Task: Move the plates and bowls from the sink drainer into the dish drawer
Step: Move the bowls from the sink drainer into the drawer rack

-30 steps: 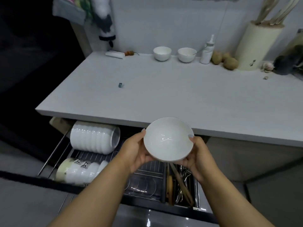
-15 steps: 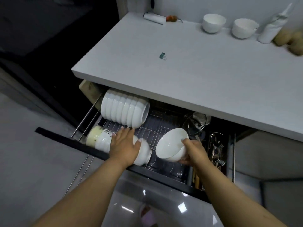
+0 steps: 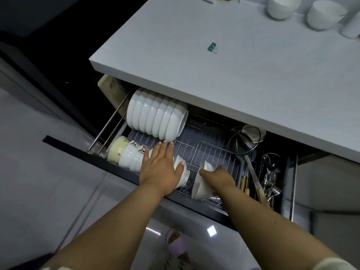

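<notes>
The dish drawer [image 3: 204, 145] is pulled out under the white counter [image 3: 243, 75], with a wire rack as its floor. My right hand [image 3: 218, 177] grips a white bowl [image 3: 200, 185] tipped on its side, low over the front of the rack. My left hand [image 3: 161, 166] lies flat with straight fingers on a front row of small white bowls [image 3: 132, 158] that lie nested on their sides. A row of larger white bowls [image 3: 157, 117] lies nested at the back left of the drawer.
A wire skimmer [image 3: 245, 139], a knife and other utensils [image 3: 270, 180] fill the drawer's right section. On the counter are two white bowls [image 3: 282, 6], a bottle and a small teal clip [image 3: 212, 48]. A slippered foot [image 3: 175, 244] shows on the grey floor below.
My right hand has lowered the bowl from in front of the counter down into the drawer and tipped it on its side. My left hand let go of it and now rests on the front bowl row.
</notes>
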Motion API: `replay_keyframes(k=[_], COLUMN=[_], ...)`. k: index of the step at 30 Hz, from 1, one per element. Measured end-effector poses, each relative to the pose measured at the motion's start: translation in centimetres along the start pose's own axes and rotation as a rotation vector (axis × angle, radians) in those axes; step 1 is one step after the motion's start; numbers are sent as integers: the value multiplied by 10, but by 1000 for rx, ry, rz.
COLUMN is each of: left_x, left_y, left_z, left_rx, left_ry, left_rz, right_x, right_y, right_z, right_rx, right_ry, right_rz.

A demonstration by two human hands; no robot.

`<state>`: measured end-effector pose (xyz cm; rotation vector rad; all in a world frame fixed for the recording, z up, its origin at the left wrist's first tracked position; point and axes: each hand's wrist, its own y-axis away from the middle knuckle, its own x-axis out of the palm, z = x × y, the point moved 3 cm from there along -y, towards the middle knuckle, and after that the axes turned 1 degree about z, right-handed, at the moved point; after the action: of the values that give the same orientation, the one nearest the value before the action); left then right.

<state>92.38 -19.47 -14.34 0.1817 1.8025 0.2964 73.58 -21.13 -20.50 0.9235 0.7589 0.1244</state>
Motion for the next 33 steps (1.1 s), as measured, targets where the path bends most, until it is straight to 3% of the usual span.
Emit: replay_keyframes(k=[28,33], left_x=[2,2], left_y=[-4,-5], left_z=[1,0], left_rx=[-29,-46], left_ry=[40,24], left_rz=[7,48], right_x=[27,4], right_y=[-29,-22], right_z=[2,-2], right_rx=[41,-7], right_ry=[13,52], right_rz=[146,84])
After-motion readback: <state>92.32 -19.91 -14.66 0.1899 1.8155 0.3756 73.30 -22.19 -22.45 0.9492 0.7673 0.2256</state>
